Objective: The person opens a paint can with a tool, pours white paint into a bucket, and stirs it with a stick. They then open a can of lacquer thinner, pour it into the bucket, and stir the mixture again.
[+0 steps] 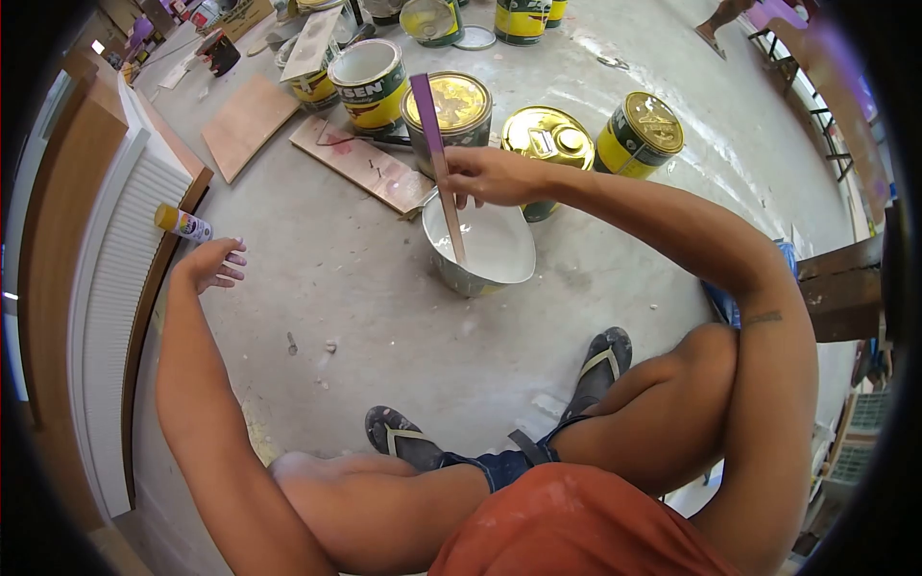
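Note:
My right hand (pixel 495 176) grips a flat wooden stick (pixel 427 115), purple on its upper part and bare wood lower down. The stick's lower end dips into white paint (pixel 490 245) inside a dented metal bucket (pixel 469 278) on the floor. Off to the left, my left hand (pixel 219 264) is held out with its fingers apart and nothing in them. Just beyond it lies a spray can (pixel 182 222) with a yellow cap, close to the white slatted panel.
Paint cans (pixel 369 86) stand behind the bucket, including a gold-lidded can (pixel 547 134) and another can (pixel 640 134) to the right. A paint-stained board (pixel 355 163) and a plywood piece (pixel 248 128) lie on the floor. The slatted panel (pixel 125 288) runs along the left. A person's foot (pixel 711 40) shows at the top right.

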`<state>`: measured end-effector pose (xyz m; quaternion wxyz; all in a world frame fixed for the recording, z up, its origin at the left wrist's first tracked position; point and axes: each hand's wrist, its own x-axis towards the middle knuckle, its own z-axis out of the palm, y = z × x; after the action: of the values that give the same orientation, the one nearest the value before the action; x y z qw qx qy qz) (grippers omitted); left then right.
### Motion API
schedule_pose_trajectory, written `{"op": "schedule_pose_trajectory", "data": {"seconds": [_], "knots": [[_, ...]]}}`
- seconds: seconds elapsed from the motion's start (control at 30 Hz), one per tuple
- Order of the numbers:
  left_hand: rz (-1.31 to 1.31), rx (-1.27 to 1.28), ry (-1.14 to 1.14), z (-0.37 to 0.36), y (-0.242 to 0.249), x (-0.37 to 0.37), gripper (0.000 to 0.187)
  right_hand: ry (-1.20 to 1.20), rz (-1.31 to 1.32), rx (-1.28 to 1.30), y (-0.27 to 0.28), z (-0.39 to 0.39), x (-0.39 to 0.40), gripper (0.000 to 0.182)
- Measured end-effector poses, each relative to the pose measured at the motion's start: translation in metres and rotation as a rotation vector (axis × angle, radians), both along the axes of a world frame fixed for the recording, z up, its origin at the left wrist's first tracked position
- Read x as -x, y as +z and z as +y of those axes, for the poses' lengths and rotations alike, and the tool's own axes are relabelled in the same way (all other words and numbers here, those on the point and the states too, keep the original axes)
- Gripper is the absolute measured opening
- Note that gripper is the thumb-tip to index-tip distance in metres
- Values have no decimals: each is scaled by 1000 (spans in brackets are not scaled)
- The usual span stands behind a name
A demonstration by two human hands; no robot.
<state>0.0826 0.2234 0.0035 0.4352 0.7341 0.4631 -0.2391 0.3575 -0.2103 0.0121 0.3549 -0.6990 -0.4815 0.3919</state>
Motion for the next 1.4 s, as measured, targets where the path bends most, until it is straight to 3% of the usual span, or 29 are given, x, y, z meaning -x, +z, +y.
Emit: {"op": "schedule_pose_trajectory", "data": {"seconds": [0.2,0.27,0.4,0.47,0.6,0.67,0.73,0.87,0.93,1.0,1.07,1.13,1.2,1.27,1.4], "knots": [[17,-5,28,3,-2,7,49,261,-158,-80,11,-17,-4,20],[25,-1,33,6,-4,9,48,309,-145,169,24,-20,-5,21],[10,-33,29,2,-3,8,45,197,-288,237,28,-15,-17,22],[10,2,14,7,-6,7,49,100,-379,111,30,-13,-17,21],[24,-12,22,0,-3,2,49,233,-405,-210,11,-15,-13,25],[21,-17,16,-3,-1,1,49,264,-369,-226,7,-20,-10,25],[23,-14,17,-2,-2,1,49,298,-57,6,16,-28,-8,23],[30,-11,25,-2,-4,2,48,265,18,297,25,-32,-25,20],[32,-1,30,4,-9,4,48,247,-73,297,35,-27,-27,20],[36,7,32,7,-11,5,48,247,-470,274,44,-21,-27,21],[25,30,28,9,-12,6,48,193,-530,226,21,-19,-27,23],[16,31,23,9,-13,5,48,258,-448,-276,14,-18,-17,18],[6,34,23,9,-13,5,49,273,-450,-261,15,-23,-13,19],[2,37,16,9,-13,5,48,348,-164,-65,17,-30,-12,23],[-25,39,-7,17,-22,5,48,368,-52,216,24,-35,-30,20]]}}
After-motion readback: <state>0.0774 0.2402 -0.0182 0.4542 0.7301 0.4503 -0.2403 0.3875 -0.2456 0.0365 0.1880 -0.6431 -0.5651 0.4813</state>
